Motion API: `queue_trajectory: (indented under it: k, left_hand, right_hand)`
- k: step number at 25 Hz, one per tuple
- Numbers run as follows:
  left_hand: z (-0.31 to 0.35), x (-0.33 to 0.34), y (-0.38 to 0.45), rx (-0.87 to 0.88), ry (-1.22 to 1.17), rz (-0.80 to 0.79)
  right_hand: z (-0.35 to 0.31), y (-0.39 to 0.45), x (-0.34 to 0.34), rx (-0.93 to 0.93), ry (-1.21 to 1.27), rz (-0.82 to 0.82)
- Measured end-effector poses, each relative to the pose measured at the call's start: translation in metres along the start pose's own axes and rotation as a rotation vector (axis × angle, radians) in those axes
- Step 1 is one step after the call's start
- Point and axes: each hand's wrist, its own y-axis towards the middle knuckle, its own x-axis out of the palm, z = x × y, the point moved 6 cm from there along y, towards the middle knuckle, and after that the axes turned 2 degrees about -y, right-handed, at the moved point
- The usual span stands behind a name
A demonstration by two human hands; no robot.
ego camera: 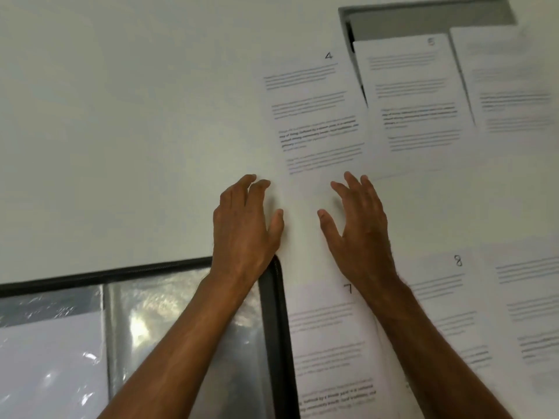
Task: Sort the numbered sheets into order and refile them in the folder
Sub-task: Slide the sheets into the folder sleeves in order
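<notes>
a plain white table (121, 116) fills most of the frame, its bare surface taking up the whole upper left and centre left. at the upper right edge of the frame a grey rectangular recess (429, 22) with a dark rim is set into the table top; its left wall shows as a dark strip running down and to the right. what the recess is cannot be told. its lower part is covered.

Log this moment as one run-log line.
step: reaching for sheet 4 | left hand: open, at its near edge | right hand: open, on it | folder: open, near left
</notes>
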Motion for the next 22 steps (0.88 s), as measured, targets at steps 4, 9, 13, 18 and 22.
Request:
queue_trajectory:
  k: [4,9,13,18,22]
  left_hand:
    - [0.014,0.018,0.048,0.018,0.056,-0.044]
    - [0.017,0.035,0.105,0.061,0.227,-0.039]
    - [0.008,0.041,0.13,0.035,0.295,-0.058]
    - [-0.01,0.034,0.136,0.081,0.342,-0.014]
    - [-0.028,0.029,0.13,0.1,0.401,0.001]
  right_hand:
    - [0.03,0.056,-0.014,0.093,-0.011,-0.007]
    - [0.044,0.131,-0.024,0.098,-0.05,-0.048]
    - [0.048,0.19,-0.031,0.074,-0.093,-0.082]
    - [0.035,0.267,-0.027,-0.066,-0.226,-0.124]
    - [0.034,0.308,-0.017,-0.133,-0.302,-0.202]
